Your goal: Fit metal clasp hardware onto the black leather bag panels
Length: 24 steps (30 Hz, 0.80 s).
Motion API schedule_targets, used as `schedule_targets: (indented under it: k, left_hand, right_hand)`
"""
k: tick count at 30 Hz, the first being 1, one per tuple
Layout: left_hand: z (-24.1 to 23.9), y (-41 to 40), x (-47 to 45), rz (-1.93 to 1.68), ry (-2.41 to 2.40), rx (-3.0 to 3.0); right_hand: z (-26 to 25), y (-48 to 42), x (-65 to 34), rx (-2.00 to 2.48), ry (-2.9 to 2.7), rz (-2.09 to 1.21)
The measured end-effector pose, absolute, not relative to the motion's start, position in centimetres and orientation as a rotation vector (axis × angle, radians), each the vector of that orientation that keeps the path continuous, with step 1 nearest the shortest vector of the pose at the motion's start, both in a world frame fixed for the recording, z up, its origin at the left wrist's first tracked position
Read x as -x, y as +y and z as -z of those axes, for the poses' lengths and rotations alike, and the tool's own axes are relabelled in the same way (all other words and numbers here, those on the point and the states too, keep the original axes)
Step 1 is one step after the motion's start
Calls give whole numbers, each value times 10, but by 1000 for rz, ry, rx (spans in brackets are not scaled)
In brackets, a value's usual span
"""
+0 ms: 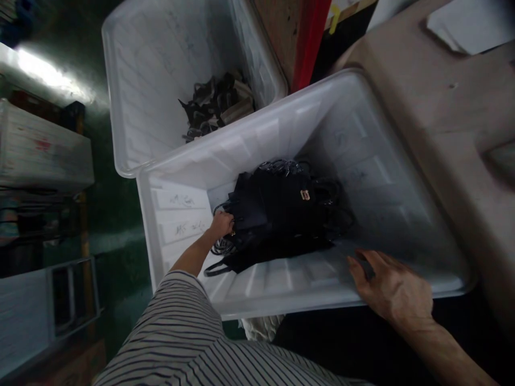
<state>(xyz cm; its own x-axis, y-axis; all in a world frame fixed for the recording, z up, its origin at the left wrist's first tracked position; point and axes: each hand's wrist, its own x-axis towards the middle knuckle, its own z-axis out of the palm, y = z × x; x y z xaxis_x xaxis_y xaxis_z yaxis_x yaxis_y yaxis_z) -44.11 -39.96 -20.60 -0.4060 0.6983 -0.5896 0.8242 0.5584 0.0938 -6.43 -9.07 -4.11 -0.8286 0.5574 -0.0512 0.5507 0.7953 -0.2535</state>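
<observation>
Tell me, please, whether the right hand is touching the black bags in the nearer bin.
Apart: the head view shows bare wall of the nearer bin between the right hand and the black bags.

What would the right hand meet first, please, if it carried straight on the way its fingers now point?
The right hand would probably meet the heap of black handled bags inside the white plastic bin, though depth is unclear and it might pass above them.

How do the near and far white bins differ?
The near bin holds black bags; the far bin holds a heap of mixed dark and tan pieces. The left hand is inside the near bin; no hand is in the far bin. Both are white, with rounded corners.
</observation>
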Motion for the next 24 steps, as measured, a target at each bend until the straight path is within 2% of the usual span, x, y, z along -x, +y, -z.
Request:
schedule_targets:
  k: [6,14,24]
  left_hand:
    - [207,-413,407,206,2149,-1300]
    - [172,-438,413,296,2098,-1278]
    - [158,-443,366,352,2035,-1236]
  right_hand:
    - [42,-91,62,868,-2935,-416]
    - [43,-92,63,890,-2928,-364]
    - [41,-92,64,891,-2905,-345]
